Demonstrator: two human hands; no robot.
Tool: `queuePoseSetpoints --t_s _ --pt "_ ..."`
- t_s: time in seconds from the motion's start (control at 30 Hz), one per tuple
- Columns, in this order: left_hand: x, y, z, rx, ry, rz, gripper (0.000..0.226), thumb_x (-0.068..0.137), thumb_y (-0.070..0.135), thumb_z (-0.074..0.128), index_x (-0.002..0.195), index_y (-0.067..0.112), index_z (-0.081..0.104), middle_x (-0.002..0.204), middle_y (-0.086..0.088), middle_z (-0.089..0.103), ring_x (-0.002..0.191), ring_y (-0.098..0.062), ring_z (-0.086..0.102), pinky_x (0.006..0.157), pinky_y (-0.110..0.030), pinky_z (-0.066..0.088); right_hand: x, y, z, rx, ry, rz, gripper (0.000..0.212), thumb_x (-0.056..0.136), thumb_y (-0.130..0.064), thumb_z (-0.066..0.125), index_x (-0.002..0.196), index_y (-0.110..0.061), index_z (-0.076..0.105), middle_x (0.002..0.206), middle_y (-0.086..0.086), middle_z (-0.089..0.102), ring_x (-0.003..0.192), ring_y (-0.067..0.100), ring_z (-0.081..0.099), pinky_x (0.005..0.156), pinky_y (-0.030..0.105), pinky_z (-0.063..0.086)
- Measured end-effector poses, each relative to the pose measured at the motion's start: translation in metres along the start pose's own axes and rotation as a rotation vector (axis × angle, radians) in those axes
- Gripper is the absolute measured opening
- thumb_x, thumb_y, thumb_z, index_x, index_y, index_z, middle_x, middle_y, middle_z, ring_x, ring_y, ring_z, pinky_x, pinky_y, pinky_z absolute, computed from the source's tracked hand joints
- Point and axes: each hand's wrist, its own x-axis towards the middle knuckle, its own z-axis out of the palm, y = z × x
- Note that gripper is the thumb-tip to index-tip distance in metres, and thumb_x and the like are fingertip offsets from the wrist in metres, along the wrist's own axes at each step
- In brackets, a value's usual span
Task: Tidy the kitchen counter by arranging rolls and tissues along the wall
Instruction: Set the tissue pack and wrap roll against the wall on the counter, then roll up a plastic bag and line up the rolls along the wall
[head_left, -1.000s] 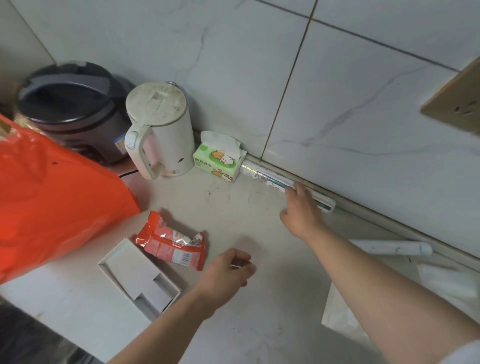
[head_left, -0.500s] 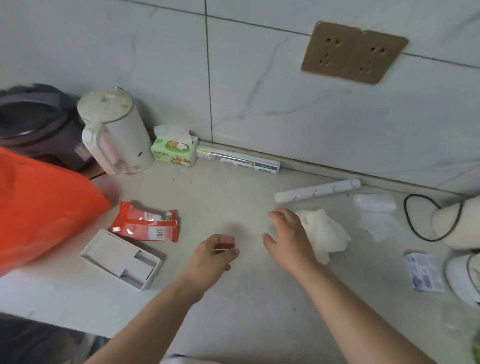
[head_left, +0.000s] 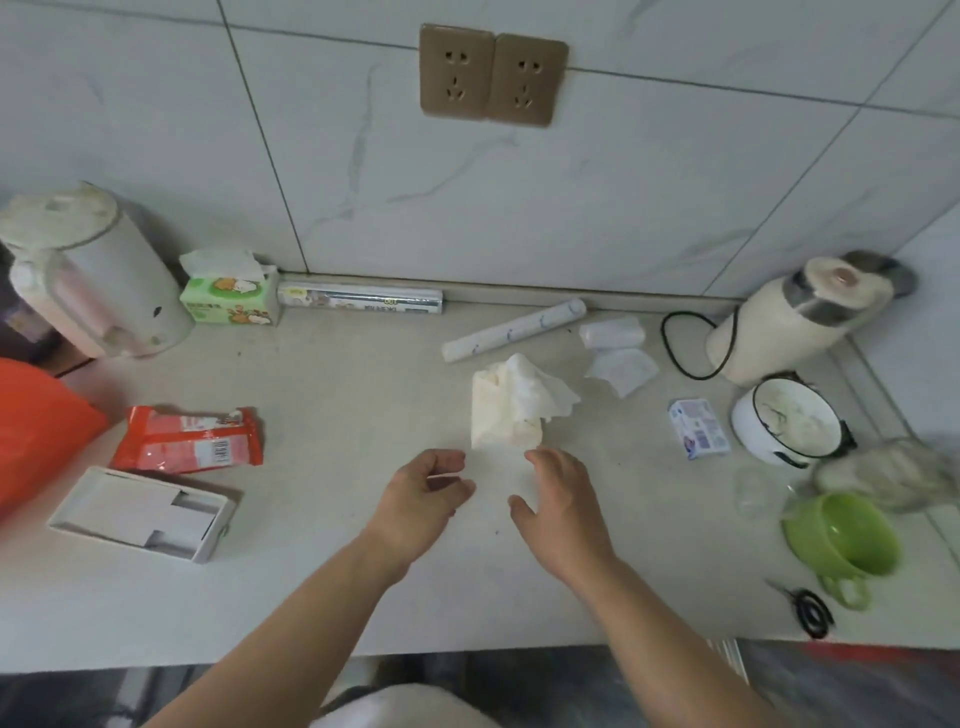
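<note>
Now both hands hover empty at lower centre: the left hand (head_left: 426, 493) loosely curled, the right hand (head_left: 558, 499) spread wide, fingertips just short of the white tissue pack (head_left: 506, 410). Bare counter (head_left: 353, 395) lies open between them and the wall. Along that wall sit the green tissue box (head_left: 228, 296) and boxed roll (head_left: 361, 301); a white roll (head_left: 514, 330) lies angled, apart. Half a second ago, the right hand was beside the pack's upper left.

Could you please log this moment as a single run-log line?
left hand: open, empty | right hand: open, by white tissue pack | boxed roll: along wall | white roll: loose, angled
</note>
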Motion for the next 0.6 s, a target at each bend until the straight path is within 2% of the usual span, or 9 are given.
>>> queuePoseSetpoints --t_s 0.13,0.27,0.6 --pt "-0.007 -0.007 -0.005 -0.019 -0.017 0.003 0.027 0.094 0.010 0.069 0.121 0.016 0.065 0.120 0.002 0.068 0.105 -0.016 0.067 0.083 -0.026 0.055 -0.020 0.000 0.001 0.009 -0.023 0.115 0.058 0.092 -0.030 0.065 0.143 -0.012 0.044 0.146 0.007 0.045 0.137 0.024 0.036 0.113 0.035 0.035" --pt "-0.016 -0.019 -0.010 -0.058 -0.038 -0.013 0.028 0.096 0.009 0.067 0.123 0.015 0.064 0.121 0.002 0.067 0.104 -0.015 0.066 0.087 -0.031 0.055 -0.039 0.000 -0.004 -0.018 -0.054 0.210 0.059 0.091 -0.030 0.064 0.144 -0.013 0.043 0.146 0.007 0.044 0.135 0.026 0.036 0.112 0.035 0.034" --pt "-0.028 -0.016 0.005 -0.026 -0.094 0.021 0.030 0.094 0.012 0.069 0.122 0.019 0.065 0.123 0.005 0.066 0.106 -0.014 0.066 0.084 -0.029 0.053 -0.039 0.026 -0.025 0.003 -0.023 0.297 0.059 0.090 -0.031 0.064 0.143 -0.014 0.043 0.145 0.006 0.043 0.133 0.027 0.037 0.108 0.035 0.036"
